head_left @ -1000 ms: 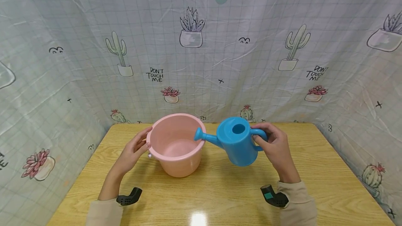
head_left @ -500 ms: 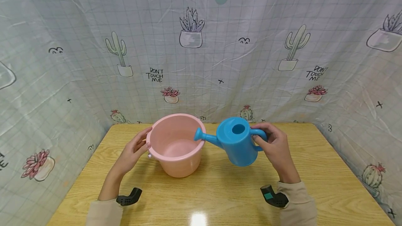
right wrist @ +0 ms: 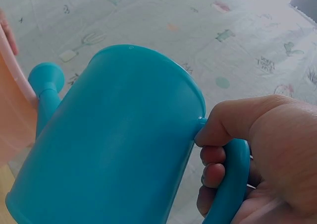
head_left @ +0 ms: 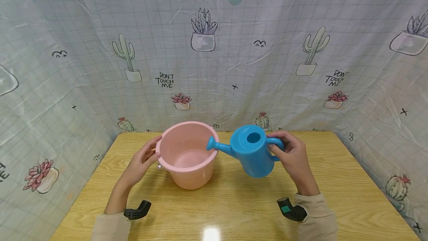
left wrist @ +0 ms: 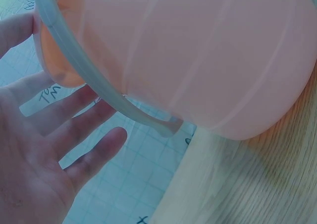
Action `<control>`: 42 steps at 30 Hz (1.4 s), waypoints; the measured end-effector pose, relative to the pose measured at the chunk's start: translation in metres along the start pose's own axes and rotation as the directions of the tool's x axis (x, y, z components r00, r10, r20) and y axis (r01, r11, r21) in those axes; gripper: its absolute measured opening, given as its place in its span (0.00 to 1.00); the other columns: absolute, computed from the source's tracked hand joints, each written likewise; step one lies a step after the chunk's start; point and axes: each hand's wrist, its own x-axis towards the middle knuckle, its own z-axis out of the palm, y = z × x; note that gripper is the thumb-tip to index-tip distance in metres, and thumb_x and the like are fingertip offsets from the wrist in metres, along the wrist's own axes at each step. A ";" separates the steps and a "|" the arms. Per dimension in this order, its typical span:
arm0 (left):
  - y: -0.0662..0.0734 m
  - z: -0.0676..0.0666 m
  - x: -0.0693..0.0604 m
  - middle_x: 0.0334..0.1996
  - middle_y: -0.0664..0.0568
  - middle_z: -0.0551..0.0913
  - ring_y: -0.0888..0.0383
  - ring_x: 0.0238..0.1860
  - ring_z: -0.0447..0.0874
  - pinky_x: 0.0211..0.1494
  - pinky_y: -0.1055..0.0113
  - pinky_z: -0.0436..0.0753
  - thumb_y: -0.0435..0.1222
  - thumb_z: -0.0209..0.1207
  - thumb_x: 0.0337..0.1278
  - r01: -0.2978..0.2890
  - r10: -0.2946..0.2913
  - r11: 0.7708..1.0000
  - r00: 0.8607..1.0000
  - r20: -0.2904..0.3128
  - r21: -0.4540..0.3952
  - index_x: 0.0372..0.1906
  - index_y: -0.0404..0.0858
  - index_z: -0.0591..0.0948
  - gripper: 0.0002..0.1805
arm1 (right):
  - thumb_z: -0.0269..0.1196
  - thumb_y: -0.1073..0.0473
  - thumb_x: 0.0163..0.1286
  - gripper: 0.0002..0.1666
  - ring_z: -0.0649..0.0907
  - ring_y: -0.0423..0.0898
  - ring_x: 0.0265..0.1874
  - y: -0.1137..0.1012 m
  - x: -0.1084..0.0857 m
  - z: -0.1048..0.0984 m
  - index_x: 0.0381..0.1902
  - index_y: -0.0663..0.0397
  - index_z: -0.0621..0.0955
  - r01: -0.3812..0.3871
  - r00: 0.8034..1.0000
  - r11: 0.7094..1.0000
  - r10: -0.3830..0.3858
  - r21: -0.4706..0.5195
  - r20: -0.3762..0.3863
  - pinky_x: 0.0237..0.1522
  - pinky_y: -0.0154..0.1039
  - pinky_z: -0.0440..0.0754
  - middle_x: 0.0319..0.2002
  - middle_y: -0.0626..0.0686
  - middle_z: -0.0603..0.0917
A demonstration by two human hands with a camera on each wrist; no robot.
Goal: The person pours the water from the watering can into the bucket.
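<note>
A pink bucket [head_left: 194, 176] stands on the wooden table, its mouth towards me and its inside bare. My left hand [head_left: 139, 164] touches the left side of its rim with spread, mostly straight fingers [left wrist: 81, 117]. The bucket's pale handle [left wrist: 89, 75] hangs down near those fingers in the left wrist view. With my right hand [head_left: 294, 157] I grip the handle [right wrist: 233, 184] of a blue watering can [head_left: 255, 161], fingers curled round it. The can's spout points left, and its round head [head_left: 211, 143] is over the bucket's right rim. No water shows.
The wooden table [head_left: 247, 211] reaches towards me in front of both things. A grey cloth [head_left: 234, 66] printed with cacti and pots hangs behind and along both sides. A black wrist device [head_left: 138, 210] is on the left wrist, another [head_left: 291, 209] on the right.
</note>
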 end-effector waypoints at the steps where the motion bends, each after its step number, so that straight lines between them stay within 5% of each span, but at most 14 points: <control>1: 0.000 0.000 0.000 0.71 0.38 0.64 0.71 0.64 0.68 0.61 0.84 0.69 0.31 0.50 0.70 0.003 -0.003 1.000 1.000 -0.003 -0.001 0.75 0.42 0.60 0.30 | 0.61 0.73 0.65 0.14 0.82 0.35 0.43 0.000 0.000 0.000 0.49 0.69 0.79 -0.002 1.000 1.000 0.002 -0.001 0.000 0.48 0.25 0.79 0.43 0.39 0.82; 42: 0.000 0.000 0.000 0.71 0.37 0.64 0.71 0.64 0.69 0.59 0.83 0.72 0.30 0.50 0.70 0.013 -0.013 1.000 1.000 -0.012 -0.012 0.75 0.42 0.60 0.30 | 0.61 0.72 0.66 0.14 0.82 0.36 0.44 -0.001 0.000 -0.001 0.49 0.69 0.79 -0.015 1.000 1.000 0.015 0.017 0.016 0.48 0.26 0.80 0.44 0.39 0.82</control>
